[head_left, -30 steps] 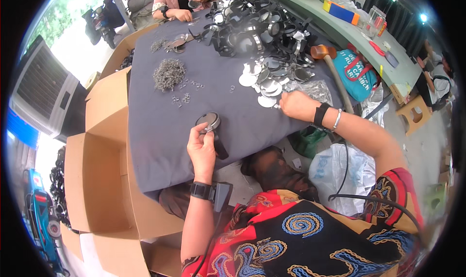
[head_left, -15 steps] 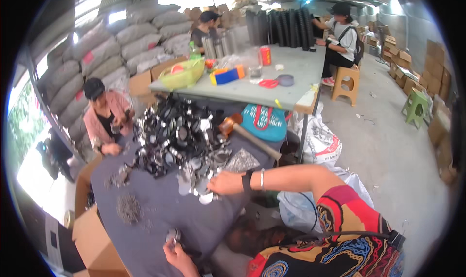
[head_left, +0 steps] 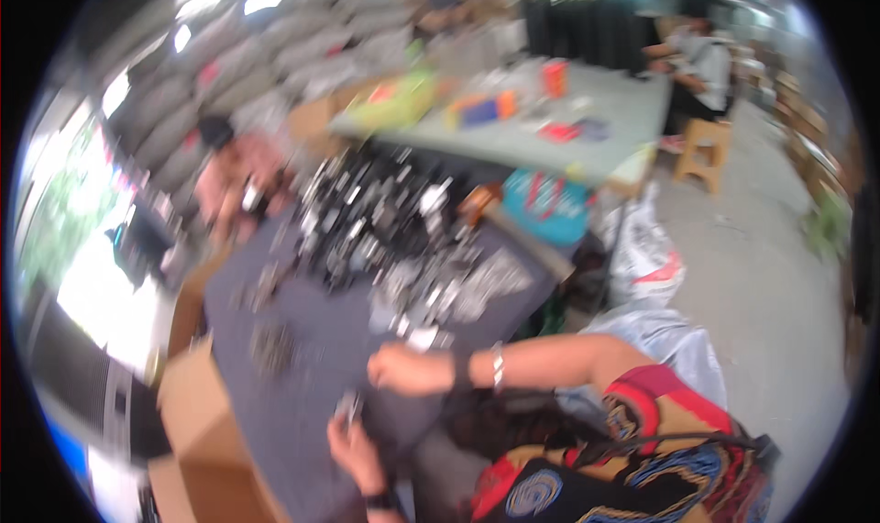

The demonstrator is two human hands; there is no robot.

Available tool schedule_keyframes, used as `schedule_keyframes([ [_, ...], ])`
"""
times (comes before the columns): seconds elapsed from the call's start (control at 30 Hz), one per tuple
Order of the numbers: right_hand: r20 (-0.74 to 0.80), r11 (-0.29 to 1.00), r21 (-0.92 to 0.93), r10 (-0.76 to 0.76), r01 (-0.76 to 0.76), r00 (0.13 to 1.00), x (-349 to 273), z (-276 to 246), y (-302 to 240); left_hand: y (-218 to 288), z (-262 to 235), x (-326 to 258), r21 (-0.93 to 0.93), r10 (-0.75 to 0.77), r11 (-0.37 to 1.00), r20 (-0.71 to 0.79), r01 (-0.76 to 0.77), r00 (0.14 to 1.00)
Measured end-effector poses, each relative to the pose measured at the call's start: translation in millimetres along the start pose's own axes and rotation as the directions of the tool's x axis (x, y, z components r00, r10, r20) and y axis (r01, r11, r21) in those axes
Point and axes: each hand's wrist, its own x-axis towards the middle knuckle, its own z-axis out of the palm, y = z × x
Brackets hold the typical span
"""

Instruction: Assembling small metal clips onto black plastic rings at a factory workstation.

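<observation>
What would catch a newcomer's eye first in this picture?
Probably the big heap of black and silver pieces on the grey table, above the picture's middle. Next, perhaps the bright blue bag to its right and the colourful patterned shirt at the lower right. Left of the shirt, the left hand holds a small shiny piece, blurred.

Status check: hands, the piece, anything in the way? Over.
Left hand pinching a small shiny piece. Right hand nearby, its grip too blurred to read. Jumbled pile of parts beyond both hands, not between them.
</observation>
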Motion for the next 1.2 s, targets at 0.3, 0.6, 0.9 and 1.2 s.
schedule_keyframes([
  [0.3,0.045,0.833,0.404,0.395,-0.379,0.917,-4.9,62.1,-0.6,-18.4,3.2,12.2,-0.250,-0.121,0.960,0.049,0.130,0.991],
  [0.6,0.092,0.800,0.441,0.409,-0.406,0.908,-3.7,71.1,-9.4,-12.8,-6.2,7.0,-0.226,-0.130,0.964,0.062,0.141,0.990],
  [0.9,0.148,0.564,0.666,0.541,-0.488,0.828,4.1,68.0,-16.3,-7.2,-3.3,8.2,-0.200,-0.187,0.960,0.063,0.196,0.980],
  [1.2,0.016,0.668,0.618,0.516,-0.414,0.857,0.5,78.3,-12.5,-16.0,-3.4,8.8,-0.240,-0.148,0.957,0.086,0.165,0.985],
])
